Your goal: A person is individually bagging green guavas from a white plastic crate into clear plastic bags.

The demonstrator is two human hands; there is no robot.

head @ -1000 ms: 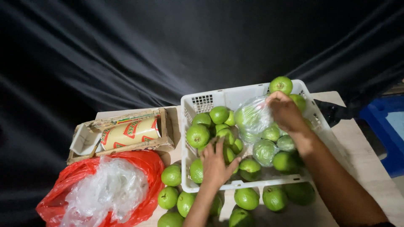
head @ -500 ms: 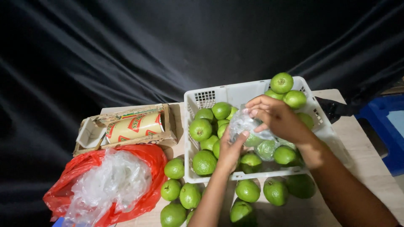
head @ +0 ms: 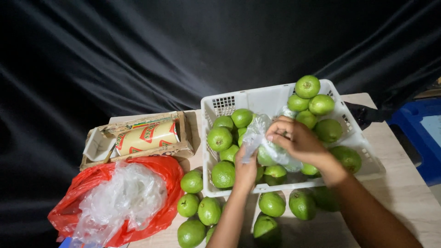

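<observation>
A white plastic basket (head: pixel 271 98) on the wooden table holds several green fruits (head: pixel 219 138). Over its middle, both my hands grip a clear plastic bag (head: pixel 257 138) with green fruit inside it. My left hand (head: pixel 245 170) grasps the bag from below at its left side. My right hand (head: pixel 298 141) pinches the bag's top from the right, fingers curled over it. More green fruits (head: pixel 192 182) lie loose on the table in front of the basket.
A red plastic bag (head: pixel 92 183) stuffed with clear bags (head: pixel 124 195) lies at the left front. Behind it sits an open cardboard box (head: pixel 183 133) with a yellow-and-red roll (head: pixel 146 137). Black cloth hangs behind. A blue object (head: pixel 420 133) stands at the right edge.
My right hand has moved left from the basket's far right corner to the middle with the clear bag. My left hand rose to grip the bag from below.
</observation>
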